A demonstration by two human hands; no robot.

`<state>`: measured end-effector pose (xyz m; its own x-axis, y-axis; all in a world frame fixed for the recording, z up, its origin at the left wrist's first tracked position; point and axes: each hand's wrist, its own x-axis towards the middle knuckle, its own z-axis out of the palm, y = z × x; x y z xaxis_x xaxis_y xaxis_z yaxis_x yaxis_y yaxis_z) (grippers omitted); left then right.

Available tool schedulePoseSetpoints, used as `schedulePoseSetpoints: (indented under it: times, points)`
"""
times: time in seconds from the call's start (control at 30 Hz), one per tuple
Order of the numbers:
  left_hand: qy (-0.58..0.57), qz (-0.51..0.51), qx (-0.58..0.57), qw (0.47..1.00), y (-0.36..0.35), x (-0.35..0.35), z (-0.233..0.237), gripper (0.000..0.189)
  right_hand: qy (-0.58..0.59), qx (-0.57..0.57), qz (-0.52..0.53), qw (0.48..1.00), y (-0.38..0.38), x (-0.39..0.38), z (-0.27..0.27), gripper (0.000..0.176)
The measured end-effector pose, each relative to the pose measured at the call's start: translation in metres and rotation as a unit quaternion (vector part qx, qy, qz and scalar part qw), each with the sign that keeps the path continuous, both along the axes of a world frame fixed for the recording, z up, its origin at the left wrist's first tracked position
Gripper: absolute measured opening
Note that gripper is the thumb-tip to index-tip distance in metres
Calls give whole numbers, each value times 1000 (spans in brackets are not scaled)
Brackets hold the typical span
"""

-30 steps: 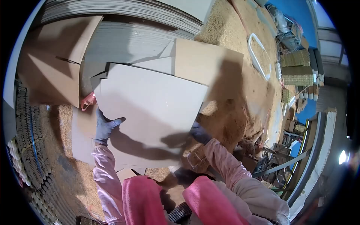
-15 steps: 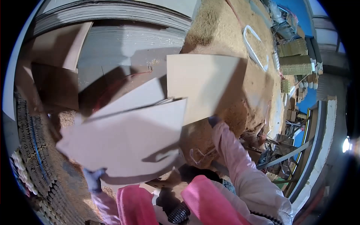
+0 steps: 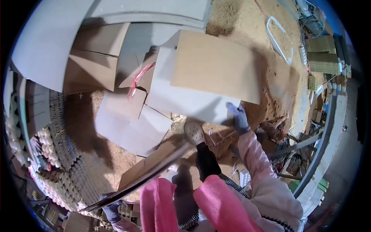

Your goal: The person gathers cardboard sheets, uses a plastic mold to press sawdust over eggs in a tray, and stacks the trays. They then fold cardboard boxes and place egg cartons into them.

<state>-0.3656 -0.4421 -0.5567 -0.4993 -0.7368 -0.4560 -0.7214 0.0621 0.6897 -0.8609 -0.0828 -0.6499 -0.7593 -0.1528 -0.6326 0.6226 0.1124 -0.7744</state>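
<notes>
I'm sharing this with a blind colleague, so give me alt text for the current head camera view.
A person's gloved left hand holds a cardboard sheet seen nearly edge-on, while the gloved right hand touches the corner of a pale sheet partly covered by a tan sheet. A red strip and more cardboard lie nearby.

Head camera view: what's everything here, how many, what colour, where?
Edge-on sheet: one, brownish, lower left
Tan sheet: one, tan, upper centre
Pale sheet: one, greyish, under the tan sheet
Folded cardboard: one, brown, upper left
Plastic strip: one, red, left of centre
Moulded trays: many, beige and grey, left
Loop: one, white, upper right
Stacked bundles: several, olive, far right
Shoe: one, beige, centre
Cloth: two ends, pink, bottom
Left hand: one, grey glove, at edge-on sheet
Right hand: one, grey glove, at pale sheet
</notes>
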Motion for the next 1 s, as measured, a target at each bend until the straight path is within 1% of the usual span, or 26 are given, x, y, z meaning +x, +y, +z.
schedulePoseSetpoints:
  times: [0.03, 0.07, 0.1, 0.17, 0.2, 0.27, 0.3, 0.33, 0.37, 0.4, 0.43, 0.47, 0.53, 0.57, 0.6, 0.63, 0.67, 0.73, 0.77, 0.8, 0.83, 0.87, 0.9, 0.93, 0.97, 1.0]
  points:
    - [20, 1, 36, 999, 2, -47, 33, 33, -21, 0, -19, 1000, -8, 18, 30, 26]
    - [24, -1, 59, 998, -5, -20, 25, 28, -28, -3, -2, 1000, -14, 34, 60, 25]
    - [40, 22, 87, 995, -8, -14, 30, 25, -33, -4, 13, 999, -19, 48, 92, 24]
    - [100, 93, 189, 972, -10, -33, 44, 19, -63, -21, 80, 995, -23, 67, 161, 22]
    - [126, 106, 234, 958, -11, -55, 56, 17, -40, -48, 108, 992, -17, 80, 182, 22]
    - [169, 67, 312, 933, -16, -113, 88, 29, 37, -128, 170, 976, -3, 88, 232, 22]
    - [181, 34, 335, 924, -15, -132, 106, 38, 27, -155, 193, 968, 9, 91, 259, 24]
    - [193, -65, 288, 936, -26, -130, 96, 56, 41, -189, 198, 961, 20, 94, 291, 25]
    - [254, -59, 283, 923, -3, -178, 143, 56, 60, -218, 201, 953, 28, 96, 325, 25]
    - [268, -60, 299, 914, -3, -186, 152, 56, 142, -220, 226, 938, 42, 101, 347, 26]
    - [279, -67, 318, 904, -1, -197, 160, 56, 190, -193, 255, 928, 51, 105, 378, 27]
    - [355, -97, 191, 910, 15, -220, 179, 51, 248, -165, 258, 919, 55, 112, 413, 27]
    - [316, -220, 248, 889, 17, -248, 217, 38, 319, -145, 220, 910, 83, 144, 453, 25]
    - [311, -262, 228, 885, 29, -265, 237, 38, 293, -118, 180, 932, 96, 164, 490, 28]
    - [315, -297, 198, 879, 49, -288, 262, 38, 345, -117, 142, 920, 109, 182, 504, 31]
    - [320, -332, 168, 871, 71, -307, 285, 38, 347, -151, 82, 922, 127, 202, 514, 35]
    - [329, -365, 137, 860, 96, -324, 310, 38, 314, -240, 6, 918, 148, 223, 514, 46]
    - [350, -416, 87, 835, 152, -347, 364, 38, 396, -423, 8, 815, 193, 274, 556, 62]
    - [367, -436, 65, 819, 185, -349, 392, 39, 427, -323, 48, 843, 223, 303, 574, 71]
    - [383, -457, 48, 802, 211, -351, 418, 39, 391, -264, 38, 881, 235, 330, 579, 77]
    - [401, -478, 36, 781, 243, -354, 444, 39, 407, -253, 22, 877, 244, 351, 589, 77]
    - [420, -497, 32, 758, 277, -356, 469, 39, 435, -77, -21, 897, 253, 371, 596, 80]
    - [440, -515, 34, 735, 313, -353, 493, 39, 443, 100, -65, 889, 260, 391, 598, 84]
    - [437, -524, 105, 723, 364, -334, 531, 44, 505, 242, -175, 810, 265, 404, 579, 75]
    - [431, -527, 176, 711, 412, -317, 568, 50, 527, 278, -233, 769, 277, 426, 614, 55]
    - [469, -512, 122, 709, 461, -276, 607, 59, 512, 235, -281, 777, 302, 448, 618, 47]
